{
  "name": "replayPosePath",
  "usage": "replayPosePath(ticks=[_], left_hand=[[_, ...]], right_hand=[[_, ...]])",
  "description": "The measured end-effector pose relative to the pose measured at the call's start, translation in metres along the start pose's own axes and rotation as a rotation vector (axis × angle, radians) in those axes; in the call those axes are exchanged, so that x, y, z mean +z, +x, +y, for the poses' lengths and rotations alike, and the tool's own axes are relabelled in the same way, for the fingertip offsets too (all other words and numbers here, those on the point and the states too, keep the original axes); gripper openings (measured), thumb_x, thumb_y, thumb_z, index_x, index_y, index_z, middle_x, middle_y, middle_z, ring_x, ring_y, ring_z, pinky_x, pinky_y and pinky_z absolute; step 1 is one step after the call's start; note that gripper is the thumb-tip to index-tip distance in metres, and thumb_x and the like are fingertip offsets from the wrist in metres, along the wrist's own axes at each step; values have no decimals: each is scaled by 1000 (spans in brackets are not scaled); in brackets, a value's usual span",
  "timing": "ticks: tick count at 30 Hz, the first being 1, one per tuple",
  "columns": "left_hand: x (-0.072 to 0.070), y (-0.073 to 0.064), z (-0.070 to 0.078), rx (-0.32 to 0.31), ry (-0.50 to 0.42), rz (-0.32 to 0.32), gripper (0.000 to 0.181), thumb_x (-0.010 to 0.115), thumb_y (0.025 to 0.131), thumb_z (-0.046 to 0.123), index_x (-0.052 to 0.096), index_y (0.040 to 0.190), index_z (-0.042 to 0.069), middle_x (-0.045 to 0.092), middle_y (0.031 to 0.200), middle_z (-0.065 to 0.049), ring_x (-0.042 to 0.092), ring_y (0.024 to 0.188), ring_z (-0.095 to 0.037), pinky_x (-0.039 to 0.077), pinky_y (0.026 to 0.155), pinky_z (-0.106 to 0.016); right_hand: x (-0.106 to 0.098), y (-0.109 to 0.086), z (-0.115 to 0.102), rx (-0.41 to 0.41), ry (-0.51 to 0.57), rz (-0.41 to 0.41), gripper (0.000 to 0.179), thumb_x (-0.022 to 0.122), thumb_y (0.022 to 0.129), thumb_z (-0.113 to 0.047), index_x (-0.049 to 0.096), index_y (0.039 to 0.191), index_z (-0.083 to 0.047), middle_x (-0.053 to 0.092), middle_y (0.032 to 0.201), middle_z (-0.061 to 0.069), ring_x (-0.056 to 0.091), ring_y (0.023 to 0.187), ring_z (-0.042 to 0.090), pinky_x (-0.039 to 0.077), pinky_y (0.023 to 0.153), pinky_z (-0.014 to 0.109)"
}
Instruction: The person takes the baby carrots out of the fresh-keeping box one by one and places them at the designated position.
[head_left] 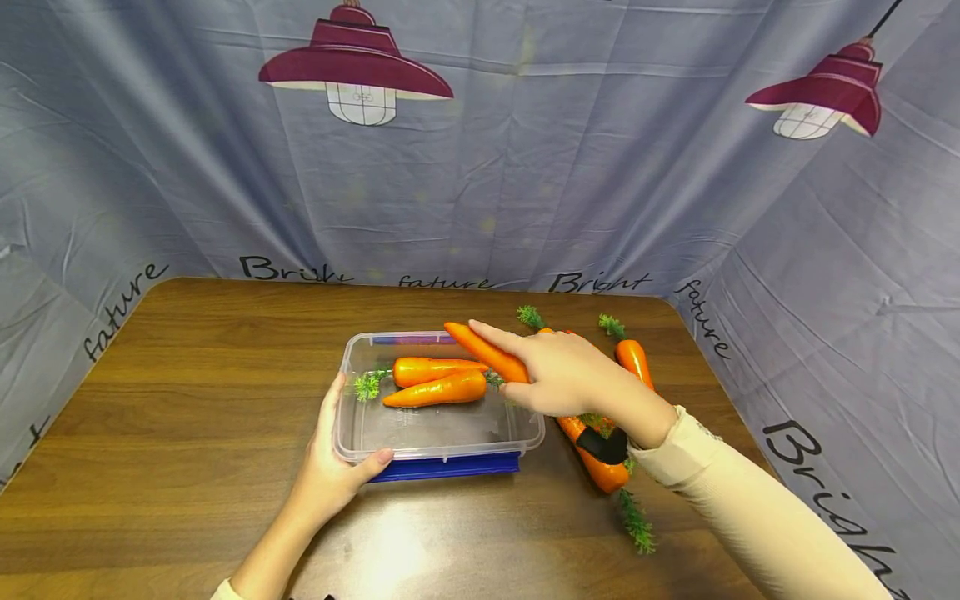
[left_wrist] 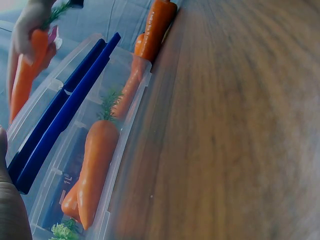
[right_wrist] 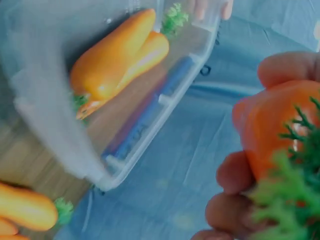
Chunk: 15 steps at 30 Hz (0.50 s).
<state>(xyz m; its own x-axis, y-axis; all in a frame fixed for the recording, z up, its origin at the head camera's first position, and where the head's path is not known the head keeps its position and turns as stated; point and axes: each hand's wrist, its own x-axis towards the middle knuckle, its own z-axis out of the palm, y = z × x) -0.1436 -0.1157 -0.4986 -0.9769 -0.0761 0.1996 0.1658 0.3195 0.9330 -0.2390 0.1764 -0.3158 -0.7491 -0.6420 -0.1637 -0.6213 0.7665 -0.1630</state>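
A clear plastic box (head_left: 420,433) with blue side clips (left_wrist: 65,120) stands on the table. Inside it lie two toy carrots (head_left: 438,389) with green tops, side by side and pointing opposite ways. My left hand (head_left: 341,467) holds the box at its left end, thumb over the front rim and fingers along the side. Above the box's right end, my right hand (head_left: 558,371) grips another carrot (head_left: 483,350), its tip pointing up and left. In the right wrist view that carrot's leafy top (right_wrist: 290,200) shows close to the camera, with fingers curled round its body.
More carrots lie on the table right of the box, partly under my right forearm; one carrot (head_left: 603,471) is near the front and another carrot (head_left: 633,360) farther back. A grey curtain (head_left: 480,192) printed with lamps and lettering surrounds the wooden table (head_left: 187,433).
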Motion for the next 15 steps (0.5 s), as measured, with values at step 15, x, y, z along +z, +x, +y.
replayPosePath(ticks=[15], left_hand=[[0, 0, 1, 1, -1, -2, 120, 86, 70, 17, 9, 158, 39, 23, 165, -5, 43, 137, -32, 37, 104, -24]], right_hand=[[50, -92, 65, 348, 74, 40, 72, 58, 94, -43, 20, 156, -47, 72, 110, 13, 58, 66, 23, 42, 55, 38]])
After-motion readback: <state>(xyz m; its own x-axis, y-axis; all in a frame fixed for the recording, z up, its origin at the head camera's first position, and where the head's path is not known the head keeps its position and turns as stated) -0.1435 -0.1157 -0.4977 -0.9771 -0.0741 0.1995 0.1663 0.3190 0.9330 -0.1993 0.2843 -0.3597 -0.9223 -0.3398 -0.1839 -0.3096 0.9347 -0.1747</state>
